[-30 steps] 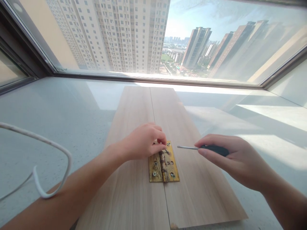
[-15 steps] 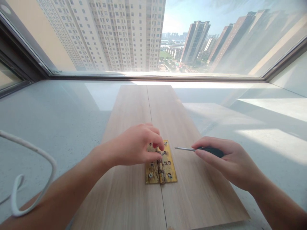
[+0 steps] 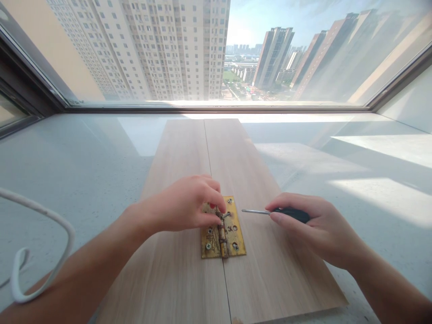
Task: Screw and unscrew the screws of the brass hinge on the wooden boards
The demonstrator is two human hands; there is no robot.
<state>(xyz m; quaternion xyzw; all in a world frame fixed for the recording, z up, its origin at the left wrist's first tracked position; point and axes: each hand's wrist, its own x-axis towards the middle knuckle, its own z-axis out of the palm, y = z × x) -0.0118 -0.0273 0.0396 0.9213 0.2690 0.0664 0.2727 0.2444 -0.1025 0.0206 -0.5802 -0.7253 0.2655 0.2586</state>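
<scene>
A worn brass-coloured hinge (image 3: 239, 240) lies flat across the seam between two pale wooden boards (image 3: 256, 279). Several screws sit in its holes. In the right leaf one loose screw (image 3: 227, 215) leans at a slant in its hole. My left hand (image 3: 189, 202) hovers over the hinge's left leaf and hides part of it; its thumb and index finger are apart, just left of the leaning screw. To the right of the hinge, my right hand (image 3: 307, 220) holds a screwdriver (image 3: 292, 213) by its dark handle. The screwdriver's metal shaft points left, its tip short of the hinge.
The boards rest on a pale, glossy sill (image 3: 97, 166) beneath a large window with a dark frame (image 3: 216, 110). Tall buildings show outside. A white cable (image 3: 69, 234) loops over my left forearm at the left. Patches of sunlight fall on the right.
My left fingertips have drawn back slightly left from the leaning screw. The whole view has shifted a little; the screwdriver stays in my right hand at about the same distance from the hinge.
</scene>
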